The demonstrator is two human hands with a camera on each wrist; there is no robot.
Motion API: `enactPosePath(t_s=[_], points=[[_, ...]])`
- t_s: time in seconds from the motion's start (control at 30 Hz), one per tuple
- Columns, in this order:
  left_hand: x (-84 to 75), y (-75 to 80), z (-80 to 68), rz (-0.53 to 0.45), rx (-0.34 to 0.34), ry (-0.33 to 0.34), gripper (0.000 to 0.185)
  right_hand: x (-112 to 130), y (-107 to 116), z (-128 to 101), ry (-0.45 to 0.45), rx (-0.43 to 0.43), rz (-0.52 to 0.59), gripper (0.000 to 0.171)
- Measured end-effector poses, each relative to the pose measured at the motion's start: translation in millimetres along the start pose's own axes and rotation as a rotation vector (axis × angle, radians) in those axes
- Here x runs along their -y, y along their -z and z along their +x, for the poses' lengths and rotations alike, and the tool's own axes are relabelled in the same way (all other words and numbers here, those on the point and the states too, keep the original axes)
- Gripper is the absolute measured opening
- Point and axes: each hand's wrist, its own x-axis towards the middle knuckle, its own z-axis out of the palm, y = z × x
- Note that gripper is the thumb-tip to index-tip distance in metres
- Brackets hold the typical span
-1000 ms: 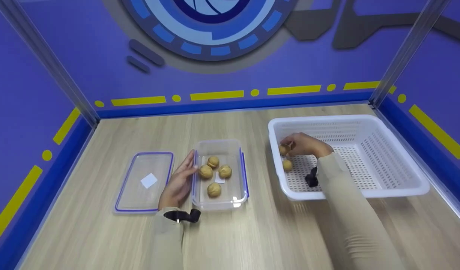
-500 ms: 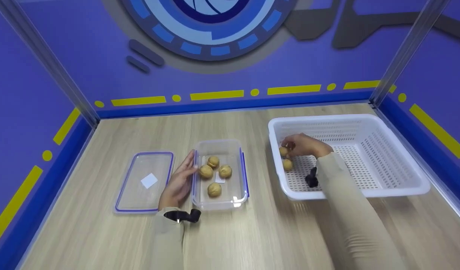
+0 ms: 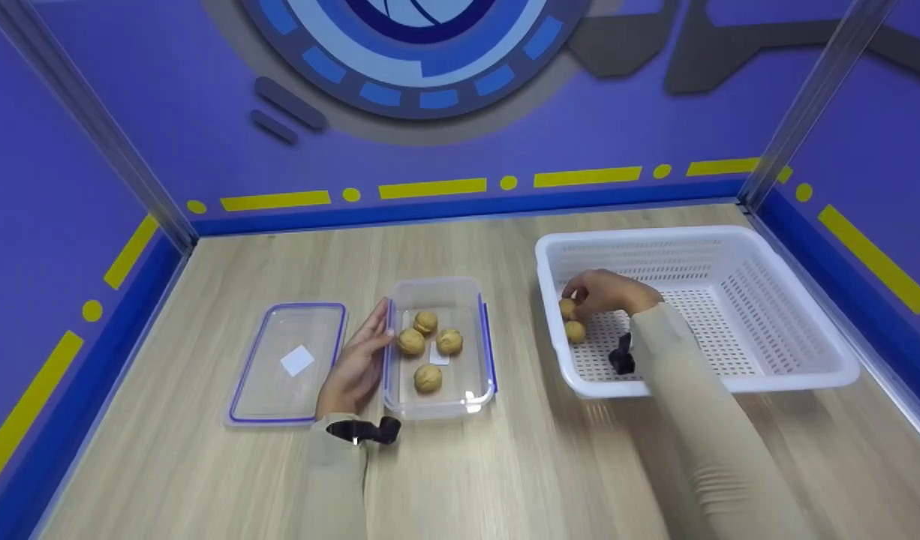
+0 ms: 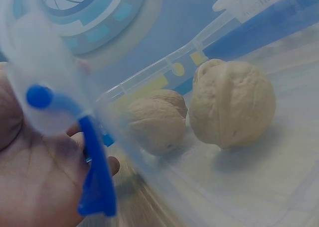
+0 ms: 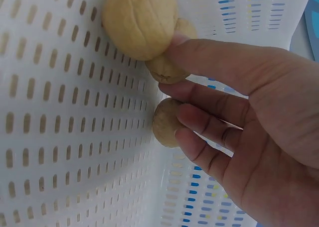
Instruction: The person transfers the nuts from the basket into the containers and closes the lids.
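Observation:
My left hand lies along the left side of a clear plastic container, its fingers straight and the thumb at the rim. Several walnuts sit inside that container; two show large in the left wrist view, near a blue latch. Inside the white basket, my right hand pinches a walnut between thumb and index finger. Another walnut lies close by the thumb, and a third walnut sits at the tips of the lower fingers.
The white slotted basket stands at the right of the wooden table. A clear lid with a blue-purple seal and a white label lies left of the container. Blue-purple panels enclose the back and sides.
The right hand and the walnut at its fingertips have shifted slightly towards the front of the basket, nearer the other walnut. The left hand and container stay put.

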Motion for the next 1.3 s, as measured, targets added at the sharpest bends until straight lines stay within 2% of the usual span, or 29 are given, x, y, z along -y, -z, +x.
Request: enactPosePath(t_s=[0.3,0.47,0.77,1.3], points=[[-0.1,0.1,-0.6,-0.012,-0.011,0.006,0.07,0,1,0,-0.056,0.019,0.026,0.04],[-0.8,-0.3,-0.8,-0.02,-0.019,0.009,0.07,0,2,0,-0.051,0.019,0.045,0.04],[0.3,0.3,0.5,-0.025,0.004,-0.008,0.068,2,6,-3,-0.082,0.005,0.08,0.045],[-0.3,-0.7,-1.6,-0.03,-0.019,0.002,0.07,3,20,-15,0.01,-0.05,0.069,0.041]])
